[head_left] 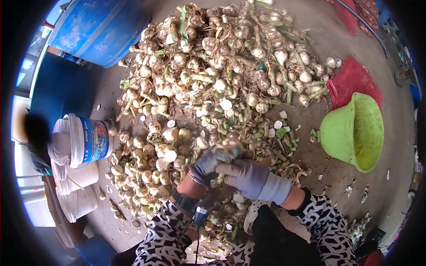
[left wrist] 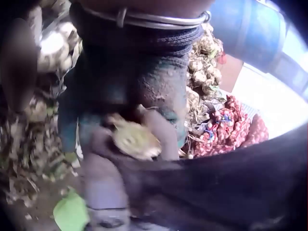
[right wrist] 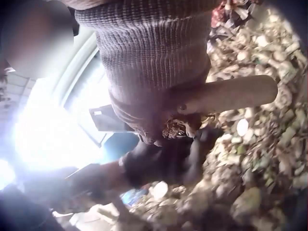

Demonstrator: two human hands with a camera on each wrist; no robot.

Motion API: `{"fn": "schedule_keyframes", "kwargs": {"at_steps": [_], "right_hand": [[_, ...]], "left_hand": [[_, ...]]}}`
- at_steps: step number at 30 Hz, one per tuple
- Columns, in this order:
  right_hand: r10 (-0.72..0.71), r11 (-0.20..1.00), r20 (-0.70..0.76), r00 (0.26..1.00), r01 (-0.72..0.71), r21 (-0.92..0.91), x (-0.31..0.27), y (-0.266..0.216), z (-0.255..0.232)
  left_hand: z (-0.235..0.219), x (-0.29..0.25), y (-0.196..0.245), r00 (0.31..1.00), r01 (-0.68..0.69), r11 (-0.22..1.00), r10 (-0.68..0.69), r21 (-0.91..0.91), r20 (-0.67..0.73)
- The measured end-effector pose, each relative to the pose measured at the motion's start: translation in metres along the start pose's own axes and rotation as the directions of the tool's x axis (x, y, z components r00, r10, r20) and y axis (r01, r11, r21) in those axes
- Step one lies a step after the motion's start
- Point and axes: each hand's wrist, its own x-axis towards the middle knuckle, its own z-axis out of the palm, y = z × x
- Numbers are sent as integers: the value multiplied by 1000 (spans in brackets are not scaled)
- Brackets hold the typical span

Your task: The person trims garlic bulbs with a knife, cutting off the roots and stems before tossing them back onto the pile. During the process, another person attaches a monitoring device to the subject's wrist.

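Both gloved hands meet low in the middle of the head view, before a heap of garlic-like bulbs (head_left: 219,84). The left hand (head_left: 205,165) grips a bulb; its pale greenish end (left wrist: 137,139) shows between the fingers in the left wrist view. Against it lies the right hand (head_left: 255,179), in a grey glove. In the right wrist view the right hand (right wrist: 149,91) holds a knife, with the wooden handle (right wrist: 240,94) out to one side and the flat metal blade (right wrist: 108,120) out to the other. Fingers hide the bulb's far side and part of the blade.
Trimmed bulbs (head_left: 142,177) lie in a pile left of the hands. White buckets (head_left: 77,204) and a blue barrel (head_left: 95,29) stand at the left. At the right a green basin (head_left: 337,133) lies tipped beside a red mesh bag (head_left: 355,82). Cut stalks (head_left: 286,137) litter the ground.
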Motion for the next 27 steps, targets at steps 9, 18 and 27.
{"fn": "schedule_keyframes", "kwargs": {"at_steps": [9, 18, 27], "right_hand": [[221, 943, -211, 952, -264, -204, -28, 7, -56], [205, 933, -263, 943, -269, -240, -21, -4, -49], [698, 688, -47, 714, -688, -230, -51, 80, 8]], "left_hand": [[36, -16, 74, 975, -6, 931, 86, 364, -204], [74, -24, 103, 911, 235, 917, -92, 322, -401], [111, -35, 131, 990, -95, 922, 127, 374, -61]]}}
